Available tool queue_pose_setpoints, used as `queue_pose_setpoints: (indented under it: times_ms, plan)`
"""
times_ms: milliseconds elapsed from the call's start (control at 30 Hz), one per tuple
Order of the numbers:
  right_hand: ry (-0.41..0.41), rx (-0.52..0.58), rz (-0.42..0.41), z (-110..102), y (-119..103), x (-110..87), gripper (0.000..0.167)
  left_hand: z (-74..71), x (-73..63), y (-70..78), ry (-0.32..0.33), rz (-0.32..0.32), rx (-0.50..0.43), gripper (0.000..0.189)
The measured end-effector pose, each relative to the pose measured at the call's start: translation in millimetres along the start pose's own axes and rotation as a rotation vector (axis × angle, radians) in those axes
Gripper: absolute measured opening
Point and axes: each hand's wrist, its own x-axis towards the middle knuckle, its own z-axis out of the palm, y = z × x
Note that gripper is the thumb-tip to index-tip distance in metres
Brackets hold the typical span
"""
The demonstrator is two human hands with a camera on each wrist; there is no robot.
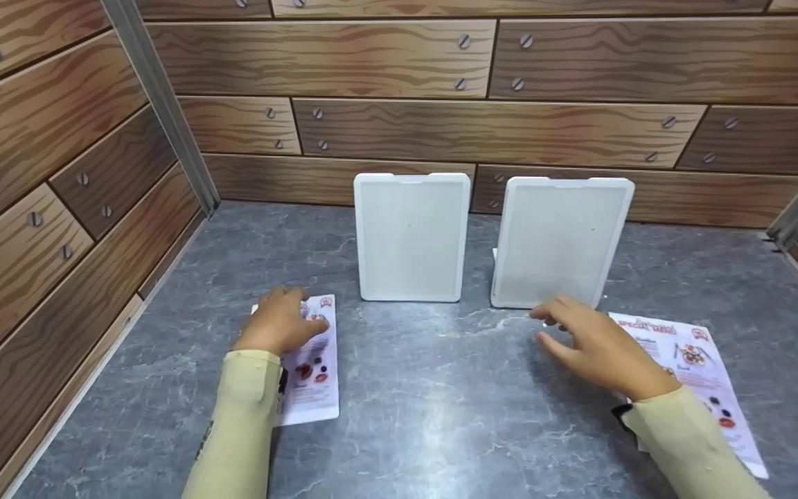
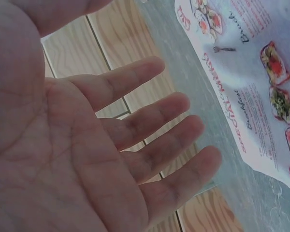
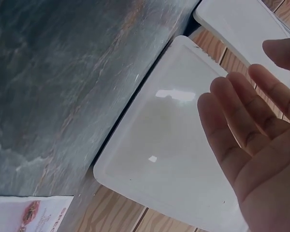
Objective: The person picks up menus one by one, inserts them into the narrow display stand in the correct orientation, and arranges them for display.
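The left menu (image 1: pixel 316 395) lies on the table in the lower left-centre of the frame, face up, its upper part partly hidden by the left hand (image 1: pixel 273 324). It looks like a thin printed sheet, so it should be light and bendy, apt to crease; a side edge or corner would be the place to pinch it. The left wrist view shows that hand's fingers loosely extended and apart, grasping nothing.

The right menu (image 1: pixel 700 381), at the lower right, looks like the same kind of sheet and should handle alike; the right forearm's sleeve (image 1: pixel 693 443) covers part of it. The right hand (image 1: pixel 596 346) is between that menu and the right stand (image 1: pixel 562 239), its fingers relaxed and holding nothing; whether a fingertip touches the stand I cannot tell.

The left stand (image 1: pixel 411 239) is upright near the centre. Both stands look stiff and smooth, perhaps slippery, best held by their side rims. Behind them, across the top, runs a wood-patterned wall (image 1: pixel 385 62); beneath is the grey table (image 1: pixel 433 416).
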Motion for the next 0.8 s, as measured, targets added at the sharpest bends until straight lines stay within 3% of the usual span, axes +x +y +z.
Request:
queue_pose_setpoints:
  times_ms: [200,467,800]
  plan:
    - [-0.037,0.026,0.025,-4.2,-1.5,-1.0,0.023,1.3,3.2,1.1,-0.027,0.016,-0.006,0.074]
    - [-0.095,0.103,0.024,-6.8,-9.0,4.6,0.018,-9.6,7.2,-7.4,0.008,0.031,0.014,0.072]
    - [-0.184,0.138,0.034,-8.4,-24.1,22.5,0.017,-6.2,15.3,-17.2,-0.052,0.004,0.034,0.081]
